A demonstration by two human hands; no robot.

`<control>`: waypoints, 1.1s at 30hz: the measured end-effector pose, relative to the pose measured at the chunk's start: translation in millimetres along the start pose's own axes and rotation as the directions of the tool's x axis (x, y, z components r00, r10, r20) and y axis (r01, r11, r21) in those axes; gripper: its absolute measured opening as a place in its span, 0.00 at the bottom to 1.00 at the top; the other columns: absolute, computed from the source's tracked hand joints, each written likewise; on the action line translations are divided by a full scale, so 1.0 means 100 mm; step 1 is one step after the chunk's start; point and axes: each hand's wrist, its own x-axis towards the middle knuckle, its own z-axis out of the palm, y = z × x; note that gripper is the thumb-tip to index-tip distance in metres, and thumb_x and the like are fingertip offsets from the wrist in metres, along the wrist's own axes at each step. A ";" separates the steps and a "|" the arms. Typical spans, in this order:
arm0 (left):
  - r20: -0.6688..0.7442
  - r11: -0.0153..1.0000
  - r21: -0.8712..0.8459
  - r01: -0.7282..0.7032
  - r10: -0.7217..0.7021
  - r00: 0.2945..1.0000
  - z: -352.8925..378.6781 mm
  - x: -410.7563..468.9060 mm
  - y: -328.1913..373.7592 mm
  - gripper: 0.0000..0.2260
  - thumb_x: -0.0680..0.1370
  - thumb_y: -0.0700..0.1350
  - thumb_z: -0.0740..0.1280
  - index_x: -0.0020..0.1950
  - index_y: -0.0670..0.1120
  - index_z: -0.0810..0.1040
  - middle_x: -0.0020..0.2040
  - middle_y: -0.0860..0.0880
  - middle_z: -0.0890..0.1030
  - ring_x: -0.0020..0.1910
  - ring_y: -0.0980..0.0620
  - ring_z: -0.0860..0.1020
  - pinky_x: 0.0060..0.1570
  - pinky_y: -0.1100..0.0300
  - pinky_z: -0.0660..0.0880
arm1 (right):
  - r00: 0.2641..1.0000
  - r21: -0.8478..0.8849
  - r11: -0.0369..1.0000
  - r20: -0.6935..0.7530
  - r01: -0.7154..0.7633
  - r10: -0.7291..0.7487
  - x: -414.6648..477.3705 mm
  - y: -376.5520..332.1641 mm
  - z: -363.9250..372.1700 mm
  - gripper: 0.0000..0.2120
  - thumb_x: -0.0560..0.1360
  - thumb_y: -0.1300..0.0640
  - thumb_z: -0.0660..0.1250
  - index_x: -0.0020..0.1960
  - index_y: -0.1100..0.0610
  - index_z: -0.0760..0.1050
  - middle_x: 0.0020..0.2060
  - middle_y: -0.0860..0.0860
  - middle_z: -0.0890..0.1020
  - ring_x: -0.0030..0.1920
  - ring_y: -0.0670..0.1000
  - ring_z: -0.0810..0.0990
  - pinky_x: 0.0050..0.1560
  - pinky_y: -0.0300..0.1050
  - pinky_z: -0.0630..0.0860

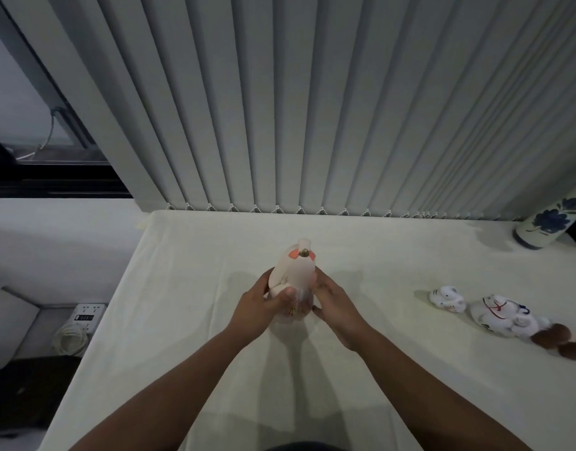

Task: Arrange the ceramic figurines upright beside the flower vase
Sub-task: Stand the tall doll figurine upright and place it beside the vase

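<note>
A tall pale pink-white ceramic figurine (pixel 295 274) with orange marks and a small bell near its top is at the middle of the white-covered table (pixel 189 353). My left hand (pixel 264 307) grips its lower left side and my right hand (pixel 337 312) its lower right side. A white flower vase (pixel 552 216) with a blue flower painted on it stands at the far right. Two white ceramic figurines lie on their sides to the right: a small one (pixel 447 298) and a larger one (pixel 505 315). I cannot tell whether the held figurine's base touches the cloth.
Brown round pieces (pixel 561 340) lie beside the larger fallen figurine. Vertical grey blinds (pixel 312 109) hang behind the table's far edge. Left of the table, lower down, sit a white power strip (pixel 88 315) and a coiled white cable (pixel 70 341).
</note>
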 end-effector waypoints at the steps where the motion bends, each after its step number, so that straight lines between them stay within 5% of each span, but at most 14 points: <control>1: -0.011 1.000 -0.013 0.009 -0.010 1.000 0.03 0.01 0.01 0.23 0.70 0.67 0.63 0.63 0.63 0.71 0.56 0.60 0.81 0.54 0.62 0.79 0.54 0.59 0.76 | 1.000 0.018 1.000 0.006 -0.002 0.002 -0.02 0.00 -0.01 0.13 0.80 0.44 0.55 0.54 0.26 0.72 0.50 0.25 0.79 0.54 0.29 0.77 0.58 0.39 0.74; 5: 0.002 0.997 -0.066 0.039 -0.039 0.999 0.16 0.03 0.10 0.22 0.71 0.69 0.61 0.60 0.62 0.74 0.55 0.57 0.83 0.54 0.58 0.80 0.59 0.50 0.77 | 1.000 0.049 0.999 0.016 0.004 -0.004 -0.12 0.06 -0.13 0.15 0.82 0.50 0.55 0.60 0.30 0.67 0.54 0.25 0.77 0.55 0.29 0.76 0.49 0.29 0.75; 9: 0.066 0.994 -0.103 0.032 -0.026 0.998 0.41 0.03 0.31 0.20 0.72 0.67 0.63 0.60 0.60 0.76 0.54 0.56 0.84 0.53 0.57 0.82 0.58 0.51 0.78 | 0.998 0.043 0.998 -0.039 0.042 -0.040 -0.22 0.15 -0.42 0.17 0.81 0.49 0.57 0.69 0.37 0.67 0.61 0.33 0.77 0.60 0.36 0.76 0.57 0.38 0.74; 19: 0.222 0.990 -0.135 0.048 -0.017 0.975 1.14 0.26 1.05 0.11 0.75 0.60 0.64 0.53 0.60 0.81 0.49 0.58 0.85 0.48 0.61 0.82 0.51 0.62 0.76 | 0.978 -0.016 0.989 -0.147 0.147 -0.148 -0.38 0.02 -1.43 0.17 0.81 0.50 0.58 0.69 0.41 0.69 0.63 0.42 0.79 0.63 0.44 0.78 0.65 0.51 0.74; 22: 0.308 0.981 -0.173 0.083 -0.027 0.951 1.31 0.37 1.24 0.16 0.73 0.62 0.63 0.57 0.58 0.79 0.53 0.56 0.84 0.50 0.60 0.82 0.50 0.63 0.76 | 0.973 -0.032 0.988 -0.169 0.153 -0.156 -0.37 -0.03 -1.67 0.15 0.81 0.50 0.58 0.67 0.40 0.71 0.61 0.42 0.80 0.61 0.42 0.79 0.62 0.50 0.76; 27: 0.411 0.968 -0.195 0.161 -0.069 0.909 1.57 0.55 1.35 0.16 0.76 0.62 0.60 0.62 0.60 0.75 0.60 0.55 0.81 0.60 0.55 0.77 0.64 0.51 0.69 | 0.965 -0.064 0.983 -0.189 0.172 -0.181 -0.33 -0.11 -1.96 0.14 0.82 0.51 0.57 0.64 0.40 0.72 0.57 0.40 0.82 0.55 0.37 0.80 0.49 0.32 0.76; 33: 0.438 0.941 -0.220 0.256 -0.139 0.888 1.72 0.74 1.42 0.16 0.75 0.62 0.63 0.60 0.61 0.75 0.60 0.56 0.80 0.60 0.55 0.76 0.67 0.38 0.65 | 0.962 -0.059 0.981 -0.195 0.183 -0.191 -0.22 -0.07 -2.17 0.15 0.82 0.50 0.57 0.66 0.42 0.72 0.58 0.42 0.82 0.56 0.41 0.81 0.56 0.41 0.78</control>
